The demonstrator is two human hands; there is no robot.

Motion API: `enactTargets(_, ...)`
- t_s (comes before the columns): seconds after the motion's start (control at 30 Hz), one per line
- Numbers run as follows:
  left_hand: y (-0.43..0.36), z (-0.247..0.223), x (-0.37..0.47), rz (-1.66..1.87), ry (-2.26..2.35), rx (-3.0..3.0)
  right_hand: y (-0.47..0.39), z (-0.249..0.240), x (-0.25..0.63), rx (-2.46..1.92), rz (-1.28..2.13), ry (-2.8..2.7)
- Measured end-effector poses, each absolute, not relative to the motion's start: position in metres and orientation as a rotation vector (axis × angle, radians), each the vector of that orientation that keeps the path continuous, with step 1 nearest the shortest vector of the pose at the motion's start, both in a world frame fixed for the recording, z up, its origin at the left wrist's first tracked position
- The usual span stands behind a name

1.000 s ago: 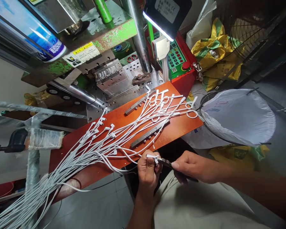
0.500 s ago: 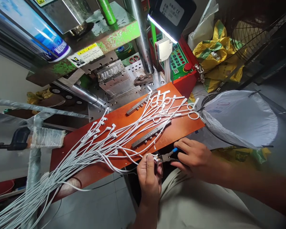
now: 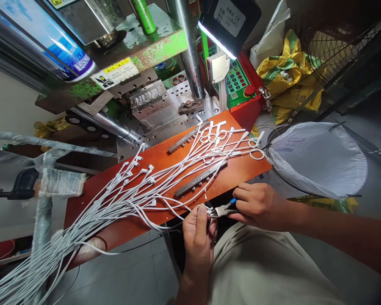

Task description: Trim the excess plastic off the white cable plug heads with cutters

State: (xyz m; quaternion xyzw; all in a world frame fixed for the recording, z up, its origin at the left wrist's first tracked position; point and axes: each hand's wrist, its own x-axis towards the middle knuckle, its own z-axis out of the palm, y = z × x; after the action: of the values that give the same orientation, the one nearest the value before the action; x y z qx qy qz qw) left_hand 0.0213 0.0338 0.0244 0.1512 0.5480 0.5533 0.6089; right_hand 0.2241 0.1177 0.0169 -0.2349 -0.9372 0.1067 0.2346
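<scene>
My left hand [image 3: 197, 231] is closed with thumb and fingers pinched on a white cable end, mostly hidden by the fingers. My right hand [image 3: 257, 205] is wrapped round the blue handles of a pair of pliers [image 3: 222, 210]. The jaws of the pliers meet the small white piece at my left fingertips; whether they bite into it cannot be made out. Both hands are just off the near edge of an orange-brown board [image 3: 231, 184]. A bundle of white cables [image 3: 114, 212] with small connectors and looped ends lies across that board.
Two dark metal bars [image 3: 200, 178] lie among the cables. Behind the board stands a press with a metal mould [image 3: 149, 103], a lamp [image 3: 230, 25] and a red control box [image 3: 246, 93]. A hoop with a white bag [image 3: 320, 159] is at the right; a wrapped post [image 3: 41, 224] rises at left.
The right hand's fingers have closed in on the plier handles, bringing them together. The left hand stays nearly in place.
</scene>
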Motion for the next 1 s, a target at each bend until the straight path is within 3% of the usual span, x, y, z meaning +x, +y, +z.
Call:
enactTargets(0.3,0.033,0.019,0.022,1.392,1.215,0.382,0.099,0.013,0.226,-0.981,0.938,-2.426)
enactTargets(0.77,0.029,-0.002,0.03,1.639,1.468,0.478,0.063,0.01,0.199,-1.163,0.893,-2.325)
enactTargets(1.0,0.037,0.008,0.023,1.453,1.22,0.289,0.08,0.015,0.205,-1.074,1.669,-2.012)
